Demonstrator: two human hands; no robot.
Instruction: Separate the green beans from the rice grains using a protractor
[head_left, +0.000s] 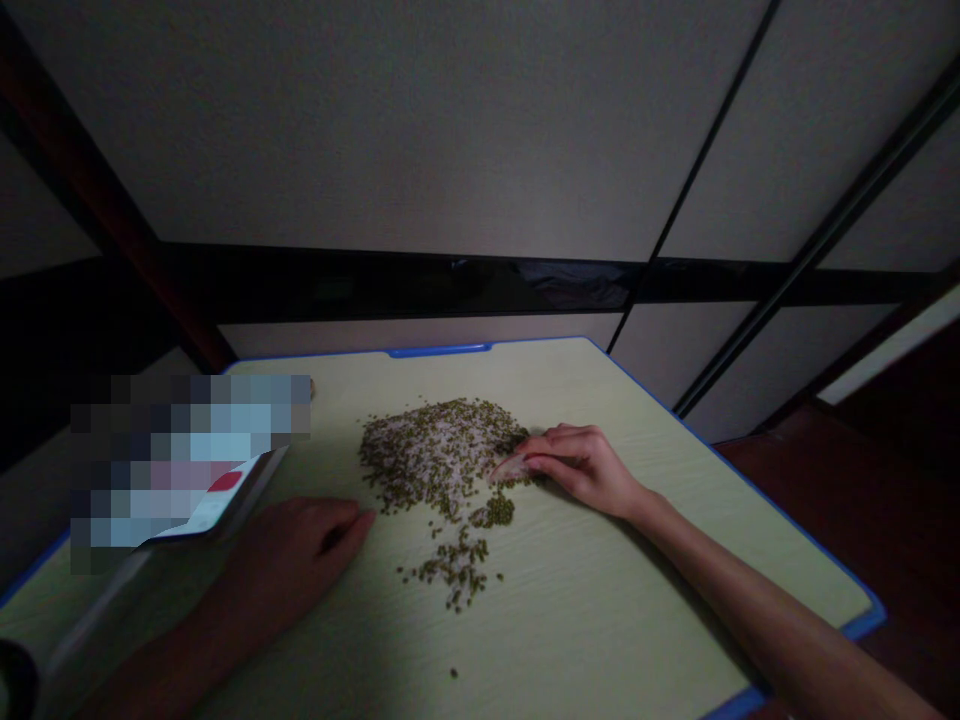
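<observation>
A wide pile of green beans mixed with white rice-like grains (439,450) lies in the middle of the table. At its right edge my right hand (592,470) pinches a small pale, translucent piece (510,466), flat and perhaps spoon-like, its tip among the grains. Just below that tip is a small clump of mostly green beans (495,511). A looser scatter of beans and grains (454,570) spreads nearer to me. My left hand (307,545) rests on the table left of the pile, closed, thumb against curled fingers; whatever its fingertips may hold is hidden.
The pale yellow-green table (600,620) has a blue rim and a blue handle (440,351) at its far edge. A tablet-like screen (217,500), partly blurred out, leans at the left. Cabinet panels (420,130) stand close behind. One stray bean (454,673) lies near the front.
</observation>
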